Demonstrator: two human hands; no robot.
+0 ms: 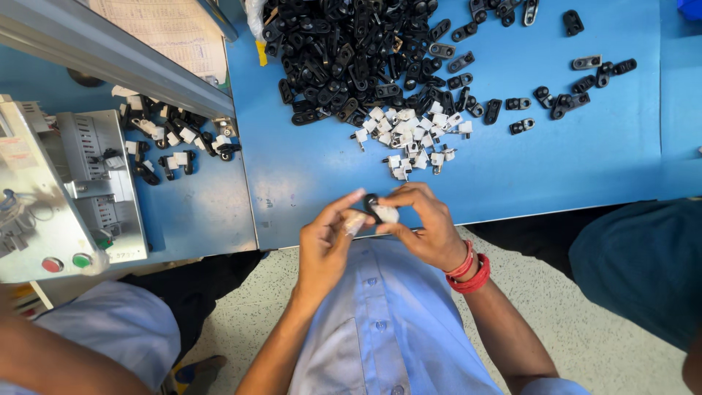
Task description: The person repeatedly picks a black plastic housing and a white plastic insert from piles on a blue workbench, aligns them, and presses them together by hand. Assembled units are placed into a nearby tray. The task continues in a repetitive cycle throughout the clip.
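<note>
Head view: both hands meet just over the near edge of the blue bench (570,168). Left hand (325,245) and right hand (424,227) fingers pinch one small black-and-white clip (379,212) between them. White clips (413,139) sit in a cluster on the bench just beyond the hands, black clips (351,58) heaped behind them. Grey machine (58,190) at far left.

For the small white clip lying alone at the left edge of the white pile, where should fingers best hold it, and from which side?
Probably pinch the white clip across its square white body, coming from above and the left: that side is bare blue table, while the white pile crowds its right. Its thin dark pin looks too slight to grip.
</note>
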